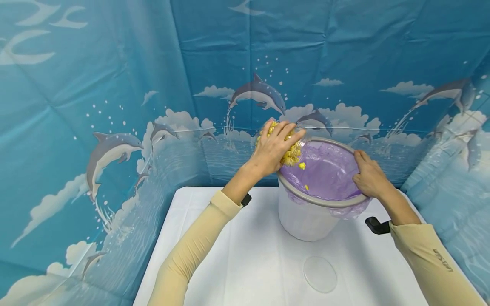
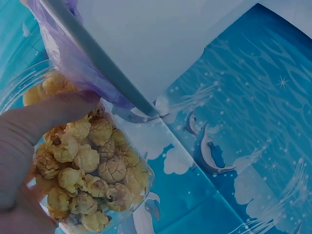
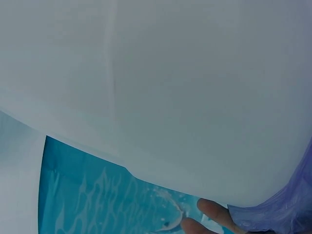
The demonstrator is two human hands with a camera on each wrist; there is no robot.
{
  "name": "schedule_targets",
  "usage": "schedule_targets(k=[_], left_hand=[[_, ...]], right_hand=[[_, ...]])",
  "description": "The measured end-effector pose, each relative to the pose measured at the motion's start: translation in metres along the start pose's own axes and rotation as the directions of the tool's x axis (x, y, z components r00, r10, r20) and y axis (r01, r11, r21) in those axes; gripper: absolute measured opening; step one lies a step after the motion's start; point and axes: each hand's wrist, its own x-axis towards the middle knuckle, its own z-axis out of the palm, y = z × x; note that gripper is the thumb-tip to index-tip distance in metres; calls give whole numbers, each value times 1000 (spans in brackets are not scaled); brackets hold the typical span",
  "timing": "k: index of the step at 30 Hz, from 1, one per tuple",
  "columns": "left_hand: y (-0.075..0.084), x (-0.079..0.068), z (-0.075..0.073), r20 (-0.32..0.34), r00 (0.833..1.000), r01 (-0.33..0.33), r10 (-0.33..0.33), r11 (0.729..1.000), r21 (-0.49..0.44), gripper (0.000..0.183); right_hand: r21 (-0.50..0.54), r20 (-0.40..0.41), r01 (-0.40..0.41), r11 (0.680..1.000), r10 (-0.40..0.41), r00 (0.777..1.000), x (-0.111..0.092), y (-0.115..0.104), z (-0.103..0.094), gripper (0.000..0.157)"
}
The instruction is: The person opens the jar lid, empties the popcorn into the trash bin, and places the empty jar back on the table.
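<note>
My left hand (image 1: 272, 148) grips a clear jar (image 2: 147, 174) full of yellow popcorn (image 2: 87, 158), its thumb bent across the side in the left wrist view. The jar is tipped, its mouth over the left rim of a white bin (image 1: 306, 219). A purple plastic liner (image 1: 327, 172) covers the bin's inside and folds over the grey rim. A loose popcorn piece (image 1: 302, 166) hangs just below the jar's mouth, and another lies lower against the liner. My right hand (image 1: 370, 176) holds the bin's right rim, thumb inside. Two of its fingertips show in the right wrist view.
The bin leans toward the left on a table with a white cover (image 1: 245, 255). In front of it lies a round clear lid (image 1: 320, 274). A blue curtain (image 1: 214, 63) with dolphins stands behind the table and along both sides.
</note>
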Motion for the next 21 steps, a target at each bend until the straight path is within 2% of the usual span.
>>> schedule_targets(k=[8,21], left_hand=[[2,-2,-2,3,1000,-6,6,1000,11,81],[5,-7,2,15,999,-38,37,994,103,76]], right_hand=[[-4,4,-10,1000,10,1000,0,-1,0,77],[0,5,-20,1000,20,1000,0,-1,1,77]])
